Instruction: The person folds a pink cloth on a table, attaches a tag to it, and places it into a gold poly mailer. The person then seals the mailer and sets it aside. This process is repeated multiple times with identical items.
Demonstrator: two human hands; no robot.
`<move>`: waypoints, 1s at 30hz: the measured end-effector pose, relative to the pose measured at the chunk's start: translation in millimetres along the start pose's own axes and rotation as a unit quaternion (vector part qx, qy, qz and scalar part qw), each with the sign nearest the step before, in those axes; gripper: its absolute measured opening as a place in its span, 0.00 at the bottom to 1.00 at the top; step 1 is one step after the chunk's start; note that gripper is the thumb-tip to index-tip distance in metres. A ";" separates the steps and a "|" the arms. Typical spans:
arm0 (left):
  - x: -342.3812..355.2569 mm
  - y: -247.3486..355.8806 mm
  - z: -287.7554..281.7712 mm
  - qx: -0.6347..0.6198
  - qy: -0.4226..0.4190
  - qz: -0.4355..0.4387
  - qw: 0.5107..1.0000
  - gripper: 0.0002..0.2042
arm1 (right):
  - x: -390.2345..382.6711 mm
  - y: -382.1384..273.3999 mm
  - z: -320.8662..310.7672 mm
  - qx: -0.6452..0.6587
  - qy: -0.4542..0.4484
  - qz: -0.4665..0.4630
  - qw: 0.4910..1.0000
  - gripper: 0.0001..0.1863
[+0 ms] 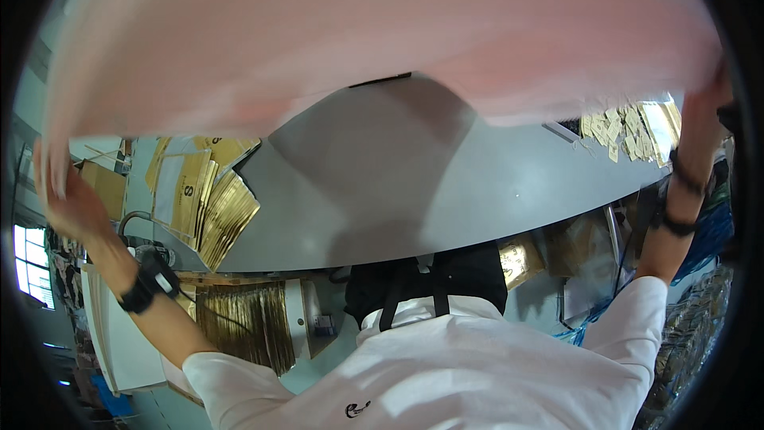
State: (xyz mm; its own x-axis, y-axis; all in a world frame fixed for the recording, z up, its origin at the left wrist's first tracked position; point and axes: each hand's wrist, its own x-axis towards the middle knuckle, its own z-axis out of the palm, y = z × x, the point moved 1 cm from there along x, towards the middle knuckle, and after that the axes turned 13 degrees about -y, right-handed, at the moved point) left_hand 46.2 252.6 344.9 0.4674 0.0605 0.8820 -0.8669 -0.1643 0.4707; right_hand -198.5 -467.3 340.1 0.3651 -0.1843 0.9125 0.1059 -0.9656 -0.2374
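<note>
A large pale pink cloth (382, 24), smeared by motion, stretches across the upper part of the view, raised above the table. At its left edge, my left hand (70, 195) is closed on the cloth, fingers partly blurred. My right hand (711, 95) grips the far right edge; its fingers are mostly hidden by the cloth and the dark rim. The cloth's lower edge arches up in the middle, where a thin black strip (380, 80) shows. What kind of cloth piece it is cannot be made out.
Below lies a grey tabletop (358, 207). Gold flat packages (203, 195) are fanned out at its left. Small beige tags (625, 127) lie in a pile at the right. Under the table edge are a stack of gold sheets (247, 322) and a cardboard box (577, 251).
</note>
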 end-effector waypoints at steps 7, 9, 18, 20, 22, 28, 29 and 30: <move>-187.1 12.5 -44.8 0.105 -0.233 -0.172 0.951 0.17 | -207.4 12.1 -49.7 0.374 -0.120 0.169 0.904 0.16; -225.0 15.1 -36.0 0.084 -0.304 -0.247 0.916 0.19 | -247.3 5.4 -53.7 0.329 -0.197 0.212 0.899 0.17; -300.9 -8.1 -0.7 0.031 -0.533 -0.624 0.570 0.23 | -293.9 1.0 -16.7 0.137 -0.700 0.189 0.674 0.20; -298.7 -36.0 10.9 0.122 -0.555 -0.556 0.606 0.24 | -288.5 19.3 16.7 0.123 -0.664 0.169 0.718 0.16; -293.2 -83.7 34.4 0.209 -0.471 -0.542 0.664 0.23 | -283.3 46.3 66.6 0.094 -0.611 0.272 0.737 0.14; -256.0 -228.6 115.6 0.015 -0.219 -0.647 0.730 0.21 | -244.6 143.6 269.9 0.032 -0.446 0.307 0.840 0.22; -251.3 -245.7 128.5 0.002 -0.225 -0.646 0.730 0.20 | -240.1 152.4 293.0 0.025 -0.447 0.336 0.828 0.23; -248.9 -259.9 141.4 -0.005 -0.218 -0.653 0.726 0.18 | -238.5 154.6 311.9 0.009 -0.448 0.324 0.833 0.24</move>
State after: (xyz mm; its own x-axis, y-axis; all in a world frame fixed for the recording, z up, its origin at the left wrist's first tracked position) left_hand 179.7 141.0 -0.4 0.8999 -0.1603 -0.4055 0.3631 -0.2393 0.9005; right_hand 19.3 -515.5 -18.1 0.8940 -0.4476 -0.0229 -0.3715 -0.7115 -0.5965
